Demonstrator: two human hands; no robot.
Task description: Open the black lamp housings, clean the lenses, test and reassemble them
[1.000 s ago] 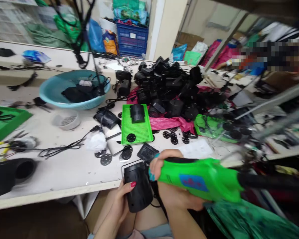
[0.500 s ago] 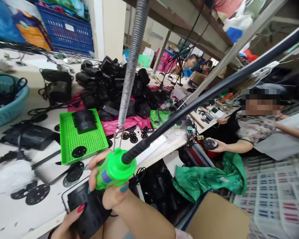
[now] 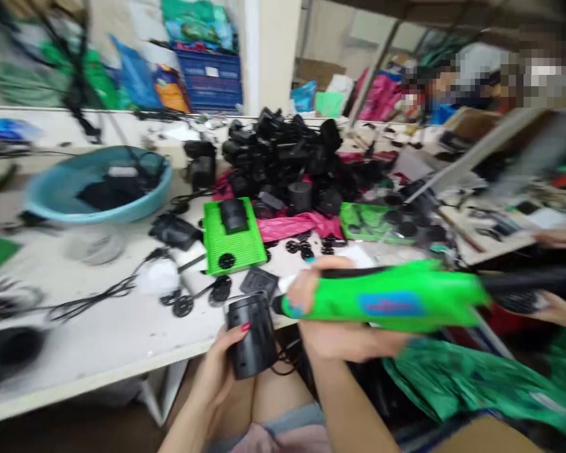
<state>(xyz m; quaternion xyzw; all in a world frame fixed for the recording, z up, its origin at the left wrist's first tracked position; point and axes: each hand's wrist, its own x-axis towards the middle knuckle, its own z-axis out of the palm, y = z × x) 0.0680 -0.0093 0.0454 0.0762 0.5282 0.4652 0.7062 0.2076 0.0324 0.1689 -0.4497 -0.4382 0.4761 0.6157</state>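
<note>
Matt black plastic housing (image 3: 251,335), glossy green plastic tool (image 3: 387,303), perforated green plastic tray (image 3: 231,242), smooth white tabletop (image 3: 99,340)

The left hand (image 3: 217,384) is at the near edge of the counter (image 3: 104,340), below it, with a housing (image 3: 251,336) in it. The right hand (image 3: 330,321) is just to its right, with a power screwdriver (image 3: 387,303) in it that runs off to the right. Just behind the left hand lie discs (image 3: 202,297), behind them a tray (image 3: 229,242), and behind that a pile of housings (image 3: 287,157). Far left of the tray stands a basin (image 3: 99,185).
</note>
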